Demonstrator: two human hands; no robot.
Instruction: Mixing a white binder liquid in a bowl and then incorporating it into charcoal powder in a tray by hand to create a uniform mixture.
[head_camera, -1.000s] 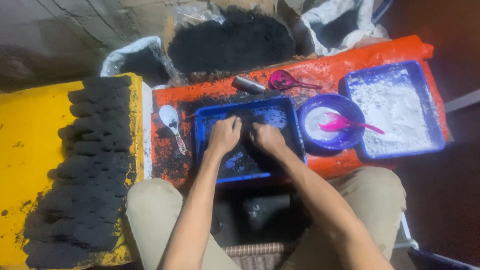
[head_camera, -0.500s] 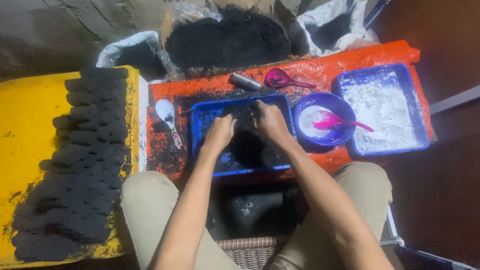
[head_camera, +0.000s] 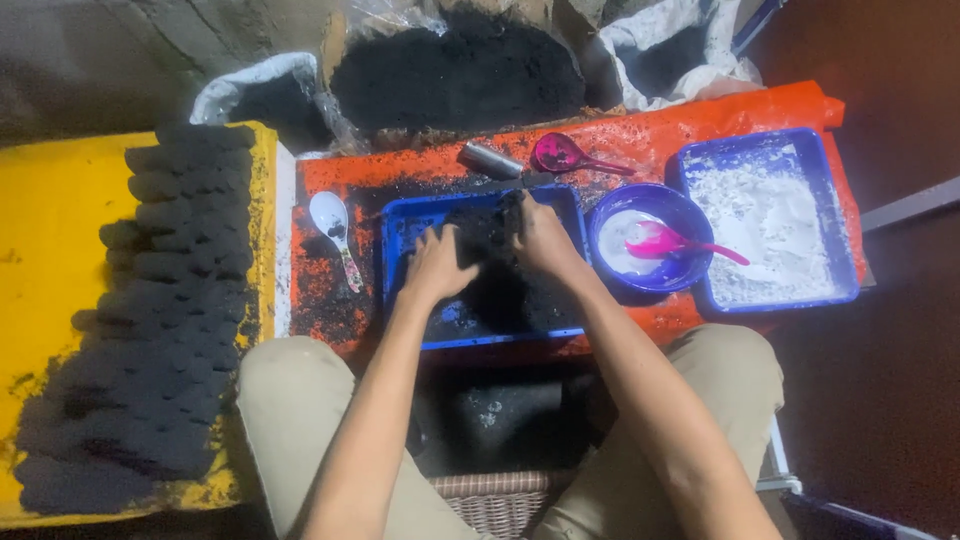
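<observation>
Hands, my left hand (head_camera: 437, 265) and right hand (head_camera: 540, 240), press spread into black paste (head_camera: 490, 270) inside the blue tray (head_camera: 400, 225), whose walls contain it, with the white-powder bowl (head_camera: 650, 240) just right for reach.

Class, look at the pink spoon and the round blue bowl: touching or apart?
Touching. The head view shows the pink spoon lying in the round blue bowl, its handle resting across the rim.
</observation>
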